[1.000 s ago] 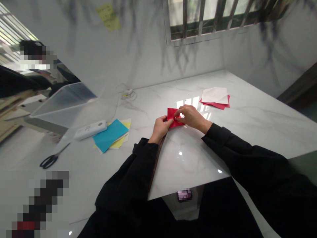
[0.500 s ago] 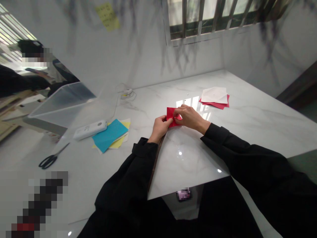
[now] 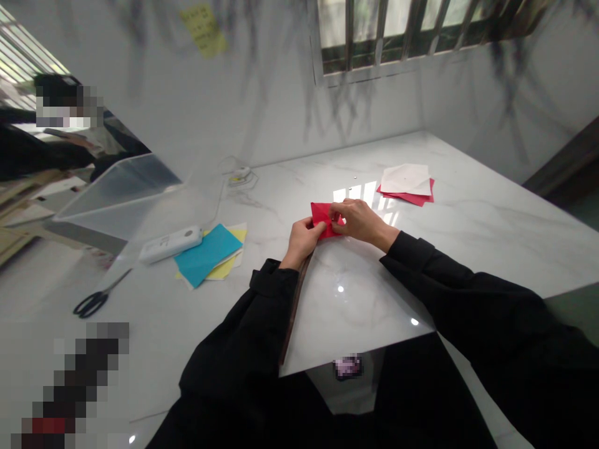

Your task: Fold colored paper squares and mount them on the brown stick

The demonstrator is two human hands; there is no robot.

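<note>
A small piece of red folded paper [image 3: 322, 212] is between my two hands, a little above the white marbled table. My left hand [image 3: 303, 240] is closed on its left lower side, with the thumb across the paper. Fingers of my right hand [image 3: 360, 221] pinch the paper near its middle and right side. The exact folds under the fingertips are hidden. Running back from my left wrist is a thin brown edge [image 3: 296, 312], partly covered by the black sleeve.
Left of my hands lie blue paper [image 3: 208, 252] over yellow sheets, a white oblong device [image 3: 171, 244] and black-handled scissors [image 3: 93, 304]. White and red papers [image 3: 406, 179] lie at the back right. A clear plastic bin [image 3: 116, 193] stands left, with a person [image 3: 60, 137] beyond.
The red paper's upper left corner has shifted slightly left and looks more pointed. My right fingers have moved a little over the paper; both hands keep hold of it.
</note>
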